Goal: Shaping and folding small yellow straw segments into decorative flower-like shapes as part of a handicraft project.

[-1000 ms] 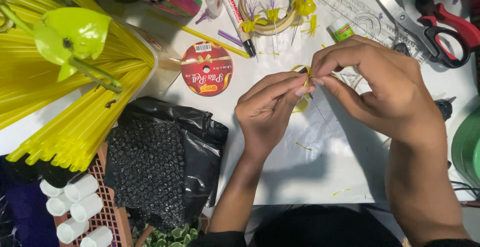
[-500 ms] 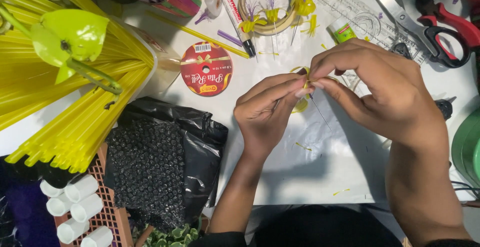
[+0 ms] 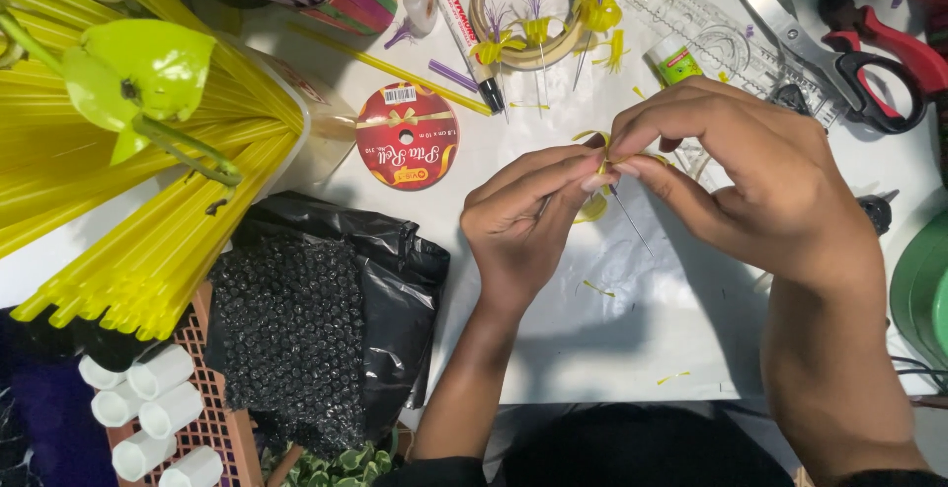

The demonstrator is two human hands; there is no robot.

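Yellow is the colour at the centre: a small yellow strip piece sits pinched between the fingertips of both hands, held just above the white surface. The left hand is closed, its thumb and forefingers gripping the piece from the left. The right hand curls over from the right, fingertips pressed shut on the same piece, and a thin wire slants down and to the right from the pinch (whether it passes through the strip cannot be told). A further curl of yellow lies under the fingers, mostly hidden.

To the left lies a big bundle of yellow straws, with a lime-green folded flower on top. Near it a red ribbon spool lies flat, and below that a black plastic bag of dark beads. Beyond the hands, a tape ring stands among small yellow-and-purple finished pieces. Red-handled scissors lie at the upper right, well apart from the hands. White tubes rest in a mesh basket at the lower left.
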